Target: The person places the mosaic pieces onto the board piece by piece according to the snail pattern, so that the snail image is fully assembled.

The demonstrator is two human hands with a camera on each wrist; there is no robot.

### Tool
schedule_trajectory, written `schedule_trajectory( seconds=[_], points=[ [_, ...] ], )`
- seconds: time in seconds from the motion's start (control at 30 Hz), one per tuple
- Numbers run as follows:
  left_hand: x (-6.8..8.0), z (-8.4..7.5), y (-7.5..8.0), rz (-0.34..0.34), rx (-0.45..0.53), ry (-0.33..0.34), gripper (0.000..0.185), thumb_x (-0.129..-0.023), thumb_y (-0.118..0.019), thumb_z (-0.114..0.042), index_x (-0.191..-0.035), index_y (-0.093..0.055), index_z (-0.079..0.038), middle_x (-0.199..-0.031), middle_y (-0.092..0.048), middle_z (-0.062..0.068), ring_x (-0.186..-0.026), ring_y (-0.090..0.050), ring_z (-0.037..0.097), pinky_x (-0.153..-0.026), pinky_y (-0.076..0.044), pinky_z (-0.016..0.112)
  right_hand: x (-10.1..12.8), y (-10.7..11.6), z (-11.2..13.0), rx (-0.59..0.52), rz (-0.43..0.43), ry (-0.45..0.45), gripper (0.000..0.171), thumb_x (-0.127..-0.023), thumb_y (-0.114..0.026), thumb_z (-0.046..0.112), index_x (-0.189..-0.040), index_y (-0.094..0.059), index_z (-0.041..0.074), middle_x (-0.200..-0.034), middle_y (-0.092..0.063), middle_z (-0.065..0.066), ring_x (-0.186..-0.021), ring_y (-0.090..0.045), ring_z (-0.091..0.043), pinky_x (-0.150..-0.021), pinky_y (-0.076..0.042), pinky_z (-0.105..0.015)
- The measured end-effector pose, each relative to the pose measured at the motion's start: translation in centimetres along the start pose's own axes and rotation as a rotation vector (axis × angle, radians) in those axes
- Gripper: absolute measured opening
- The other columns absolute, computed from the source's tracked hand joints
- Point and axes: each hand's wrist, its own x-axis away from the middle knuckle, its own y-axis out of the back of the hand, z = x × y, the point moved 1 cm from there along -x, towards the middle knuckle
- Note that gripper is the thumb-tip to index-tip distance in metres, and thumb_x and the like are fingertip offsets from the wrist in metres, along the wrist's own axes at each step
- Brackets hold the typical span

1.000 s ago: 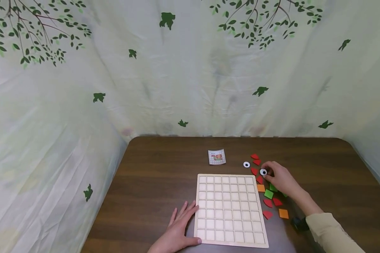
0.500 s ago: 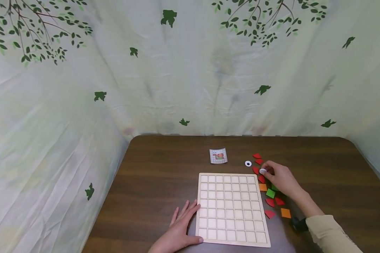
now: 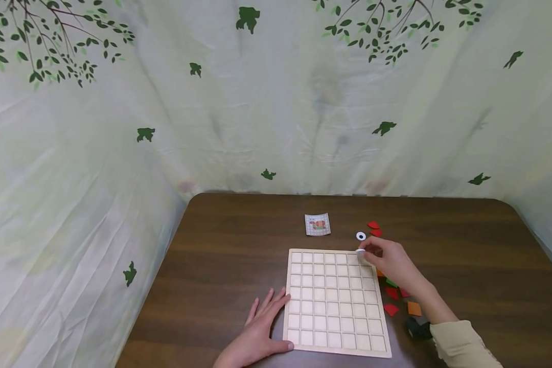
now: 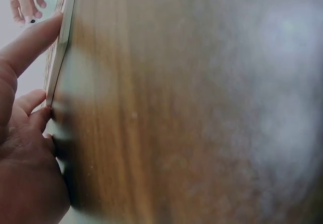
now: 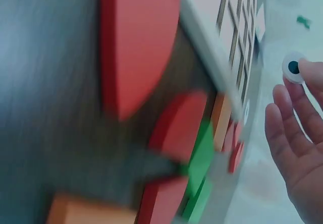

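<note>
You have a dark wood-grain desk in front of you; a small picture card lies beyond the board's far edge; a pale backdrop cloth printed with green leaves and branches hangs behind and wraps both sides.

The head camera looked forward and down from well above the table, taking in the whole grid board. The left wrist camera sat very near the tabletop, facing along the board's edge. The right wrist camera, equally near, faced across the coloured pieces toward the board, which all three views shared.
</note>
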Motion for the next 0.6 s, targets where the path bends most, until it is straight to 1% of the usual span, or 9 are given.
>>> schedule_trajectory(
  seconds=[0.1, 0.2, 0.37, 0.53, 0.6],
  points=[
    [-0.1, 0.0, 0.0, -0.002, -0.003, -0.008, 0.094, -0.073, -0.083, -0.034, -0.153, -0.036, -0.019, -0.161, -0.024, -0.001, -0.15, -0.008, 0.028, -0.111, 0.009, 0.042, -0.2, -1.0, 1.0, -0.013, 0.019, 0.048, 0.013, -0.09, -0.072, 0.012, -0.1, -0.069, 0.018, -0.089, -0.063, 0.006, -0.08, -0.057, -0.016, -0.069, -0.052, -0.03],
    [-0.2, -0.1, 0.0, 0.004, 0.004, 0.001, 0.094, -0.073, -0.083, -0.034, -0.153, -0.036, -0.02, -0.161, -0.024, -0.002, -0.15, -0.007, 0.027, -0.111, 0.009, 0.042, -0.5, -2.0, 1.8, -0.027, 0.048, 0.093, 0.012, -0.089, -0.073, 0.012, -0.099, -0.07, 0.018, -0.087, -0.062, 0.009, -0.081, -0.057, -0.013, -0.073, -0.052, -0.031],
    [-0.1, -0.1, -0.1, 0.008, 0.013, 0.009, 0.093, -0.074, -0.082, -0.034, -0.153, -0.036, -0.02, -0.161, -0.024, -0.002, -0.15, -0.007, 0.027, -0.111, 0.009, 0.043, -0.9, -3.6, 2.7, -0.058, 0.095, 0.111, 0.012, -0.089, -0.074, 0.013, -0.097, -0.069, 0.02, -0.085, -0.064, 0.01, -0.079, -0.059, -0.009, -0.073, -0.053, -0.028],
    [0.0, -0.1, -0.1, 0.0, 0.012, 0.001, 0.092, -0.073, -0.082, -0.032, -0.152, -0.036, -0.019, -0.161, -0.025, -0.001, -0.15, -0.008, 0.029, -0.11, 0.01, 0.038, -1.4, -5.0, 3.4, -0.1, 0.107, 0.136, 0.012, -0.087, -0.075, 0.012, -0.095, -0.069, 0.019, -0.084, -0.066, 0.009, -0.078, -0.061, -0.01, -0.071, -0.053, -0.028],
    [0.0, 0.0, -0.1, 0.001, 0.017, 0.003, 0.092, -0.073, -0.082, -0.032, -0.152, -0.037, -0.019, -0.161, -0.025, -0.001, -0.149, -0.008, 0.029, -0.11, 0.01, 0.039, -1.5, -5.5, 3.6, -0.106, 0.115, 0.134, 0.013, -0.087, -0.075, 0.012, -0.096, -0.069, 0.02, -0.084, -0.065, 0.01, -0.078, -0.06, -0.009, -0.071, -0.053, -0.027]
  ],
)
